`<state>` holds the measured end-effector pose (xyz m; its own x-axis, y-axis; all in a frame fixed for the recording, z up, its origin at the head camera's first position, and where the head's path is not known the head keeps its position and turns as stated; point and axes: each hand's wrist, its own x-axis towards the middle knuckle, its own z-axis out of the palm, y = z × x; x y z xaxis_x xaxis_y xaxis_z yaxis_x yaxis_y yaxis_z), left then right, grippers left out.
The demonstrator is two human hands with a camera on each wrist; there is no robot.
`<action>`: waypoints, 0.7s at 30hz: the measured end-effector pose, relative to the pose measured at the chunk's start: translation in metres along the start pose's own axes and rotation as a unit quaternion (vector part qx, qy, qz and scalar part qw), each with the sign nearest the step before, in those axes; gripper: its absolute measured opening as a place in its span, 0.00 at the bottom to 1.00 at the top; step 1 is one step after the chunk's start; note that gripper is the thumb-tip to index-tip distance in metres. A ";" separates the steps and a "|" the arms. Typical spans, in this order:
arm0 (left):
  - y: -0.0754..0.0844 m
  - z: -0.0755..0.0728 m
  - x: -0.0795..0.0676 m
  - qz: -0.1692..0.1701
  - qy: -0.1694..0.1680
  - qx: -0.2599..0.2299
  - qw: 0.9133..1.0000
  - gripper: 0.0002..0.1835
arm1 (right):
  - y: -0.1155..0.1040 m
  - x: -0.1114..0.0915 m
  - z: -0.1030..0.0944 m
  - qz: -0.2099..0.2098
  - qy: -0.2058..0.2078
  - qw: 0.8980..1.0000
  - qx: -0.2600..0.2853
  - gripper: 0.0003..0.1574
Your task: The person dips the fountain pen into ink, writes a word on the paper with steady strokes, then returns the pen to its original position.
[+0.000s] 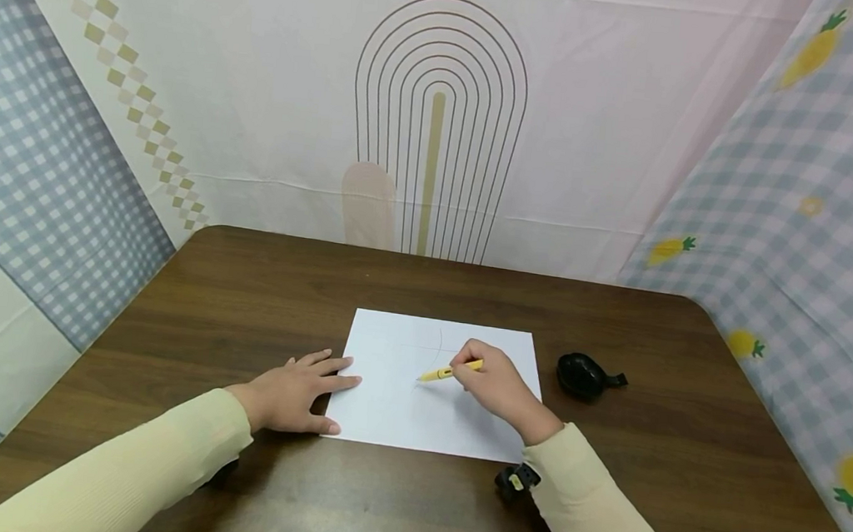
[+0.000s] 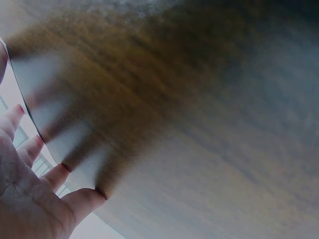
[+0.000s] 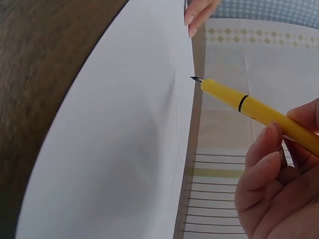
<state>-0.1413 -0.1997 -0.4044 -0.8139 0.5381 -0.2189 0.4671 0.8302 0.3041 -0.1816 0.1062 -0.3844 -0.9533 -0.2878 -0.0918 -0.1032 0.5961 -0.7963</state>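
Observation:
A sheet of white paper (image 1: 384, 417) lies on the brown table, bearing a few thin lines, one of them curved. My right hand (image 1: 498, 386) pinches a yellow fountain pen (image 1: 436, 374) over the middle of the sheet. In the right wrist view the pen's dark nib (image 3: 196, 79) points toward the paper; whether it touches the surface I cannot tell. With fingers spread, my left hand (image 1: 298, 394) rests at the sheet's left edge, fingertips on the paper. The left wrist view shows those fingers (image 2: 55, 175) from below, along the table and the paper's edge.
To the right of the paper sits a black rounded object (image 1: 585, 376) with a short tail. A small black device (image 1: 518, 480) is at my right wrist. Patterned cloths (image 1: 283, 79) hang behind the table (image 1: 244, 285) and along both sides.

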 end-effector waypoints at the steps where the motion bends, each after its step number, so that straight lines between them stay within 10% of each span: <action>1: 0.000 0.000 0.000 0.000 0.000 -0.001 1.000 0.39 | 0.001 0.000 -0.001 0.003 0.004 1.000 0.000 0.04; 21: 0.000 -0.001 0.000 0.002 -0.001 -0.001 1.000 0.39 | 0.014 0.011 -0.015 0.032 0.046 0.998 -0.001 0.07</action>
<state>-0.1415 -0.1995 -0.4036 -0.8120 0.5409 -0.2190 0.4690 0.8282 0.3066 -0.1973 0.1222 -0.3875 -0.9799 -0.1789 -0.0878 -0.0414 0.6134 -0.7887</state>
